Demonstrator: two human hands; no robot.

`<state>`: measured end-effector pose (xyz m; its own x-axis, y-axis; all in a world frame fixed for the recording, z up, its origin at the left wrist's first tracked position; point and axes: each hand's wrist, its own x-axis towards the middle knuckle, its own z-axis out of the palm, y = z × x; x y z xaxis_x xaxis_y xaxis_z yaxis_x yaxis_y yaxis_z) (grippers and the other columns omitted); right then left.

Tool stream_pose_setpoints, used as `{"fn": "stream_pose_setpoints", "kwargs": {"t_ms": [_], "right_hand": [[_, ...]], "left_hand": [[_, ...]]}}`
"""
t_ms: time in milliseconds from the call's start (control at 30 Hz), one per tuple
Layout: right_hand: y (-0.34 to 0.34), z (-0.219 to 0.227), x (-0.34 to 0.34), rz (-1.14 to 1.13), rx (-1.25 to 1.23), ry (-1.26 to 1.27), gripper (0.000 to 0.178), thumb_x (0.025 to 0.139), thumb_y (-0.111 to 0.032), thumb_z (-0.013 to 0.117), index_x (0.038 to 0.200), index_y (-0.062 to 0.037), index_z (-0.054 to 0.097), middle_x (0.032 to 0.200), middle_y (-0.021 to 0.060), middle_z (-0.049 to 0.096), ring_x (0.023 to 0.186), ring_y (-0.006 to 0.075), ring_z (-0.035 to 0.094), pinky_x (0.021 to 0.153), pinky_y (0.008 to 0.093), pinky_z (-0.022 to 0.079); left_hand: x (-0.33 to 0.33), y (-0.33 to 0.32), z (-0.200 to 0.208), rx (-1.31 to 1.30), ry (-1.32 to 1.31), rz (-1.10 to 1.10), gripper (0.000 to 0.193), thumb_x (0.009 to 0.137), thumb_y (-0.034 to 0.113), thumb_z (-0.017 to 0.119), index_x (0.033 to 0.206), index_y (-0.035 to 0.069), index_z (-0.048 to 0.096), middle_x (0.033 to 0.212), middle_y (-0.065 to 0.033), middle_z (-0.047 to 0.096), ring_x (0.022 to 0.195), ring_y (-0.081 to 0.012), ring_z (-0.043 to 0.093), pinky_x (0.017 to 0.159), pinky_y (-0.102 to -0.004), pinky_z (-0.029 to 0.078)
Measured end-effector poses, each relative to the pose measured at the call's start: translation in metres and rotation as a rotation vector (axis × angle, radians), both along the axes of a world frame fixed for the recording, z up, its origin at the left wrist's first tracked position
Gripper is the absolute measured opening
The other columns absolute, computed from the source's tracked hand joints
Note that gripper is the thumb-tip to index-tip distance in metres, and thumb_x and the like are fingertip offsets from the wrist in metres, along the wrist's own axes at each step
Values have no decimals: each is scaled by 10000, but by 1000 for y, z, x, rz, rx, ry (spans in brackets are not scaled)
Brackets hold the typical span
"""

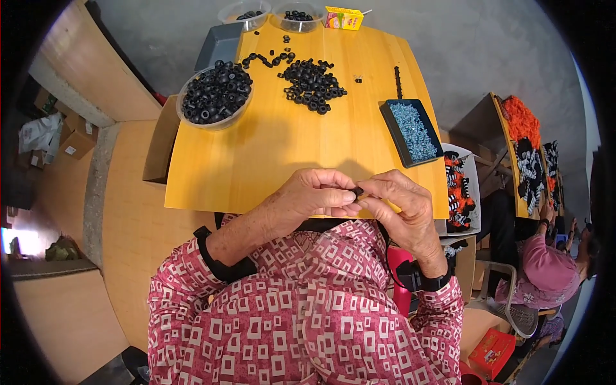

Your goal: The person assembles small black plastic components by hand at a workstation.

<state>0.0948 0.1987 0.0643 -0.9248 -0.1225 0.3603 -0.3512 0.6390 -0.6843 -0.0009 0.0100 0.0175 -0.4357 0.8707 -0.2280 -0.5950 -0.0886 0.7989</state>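
Note:
Over the near edge of the yellow table (289,157), my left hand (321,192) and my right hand (403,208) meet fingertip to fingertip. Between them a small black part (357,192) is pinched, mostly covered by the fingers. Both hands are closed on it, thumbs against forefingers. Beyond them lies a loose pile of small black ring-like parts (312,85). To its left, a clear round bowl (186,117) is heaped with larger-looking black parts of the same sort. At the right, a black tray (402,154) holds many tiny blue-grey pieces.
Two clear tubs (224,14) (296,27) with black parts, a grey tray (218,45) and a yellow carton (344,19) stand at the far edge. A dark stick (398,83) lies above the black tray. Right of the table are a white bin (473,205) and a seated person (548,266).

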Motion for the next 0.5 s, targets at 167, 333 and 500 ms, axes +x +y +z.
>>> {"fn": "stream_pose_setpoints", "kwargs": {"t_ms": [167,333,500], "right_hand": [[-1,-6,2,-53,-45,-21,181,831,16,697,1012,9,694,898,117,666,811,228,671,714,307,541],[1,-7,-3,-15,-60,-34,174,831,23,692,1004,0,698,913,113,659,830,223,667,722,301,537],[0,-5,-3,2,-89,-49,166,826,29,691,987,-7,697,922,109,653,841,219,663,726,303,535]], "left_hand": [[-1,0,-1,-9,-5,-26,277,943,145,630,1138,-48,593,1052,-132,675,976,-181,681,874,-272,556],[1,0,-4,19,-32,7,266,944,142,625,1130,-47,593,1049,-147,686,965,-182,688,864,-267,561],[-2,-2,-2,-2,9,-48,300,939,173,656,1140,-40,593,1054,-126,671,985,-173,679,880,-259,545]]}}
